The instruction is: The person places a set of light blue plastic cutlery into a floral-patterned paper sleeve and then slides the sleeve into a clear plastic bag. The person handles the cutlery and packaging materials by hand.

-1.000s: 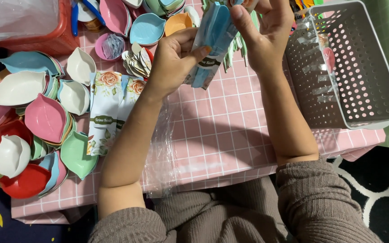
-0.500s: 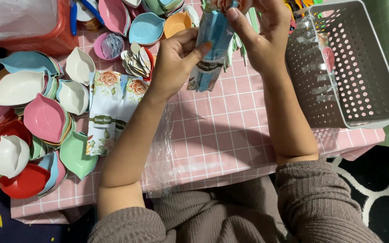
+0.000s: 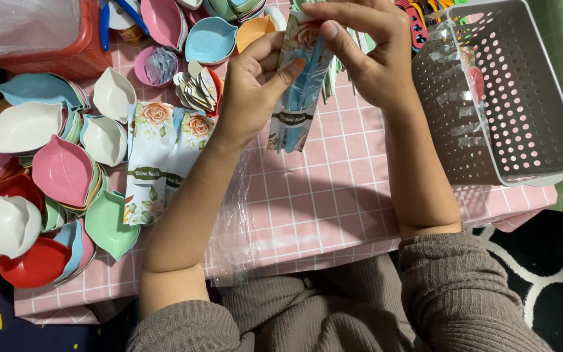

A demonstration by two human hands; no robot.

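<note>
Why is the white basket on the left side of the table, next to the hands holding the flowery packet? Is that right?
Not quite. The head view shows the white basket on the right side of the table. The left hand and right hand do hold the flowery packet.

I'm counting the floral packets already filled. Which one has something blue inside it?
The floral packet held up between the left hand and right hand; a blue piece shows through it. The two packets lying flat on the pink cloth show none.

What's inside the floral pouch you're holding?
Through the pouch window shows something blue and slim; its kind is unclear. The left hand and right hand cover its top, hiding the opening.
</note>
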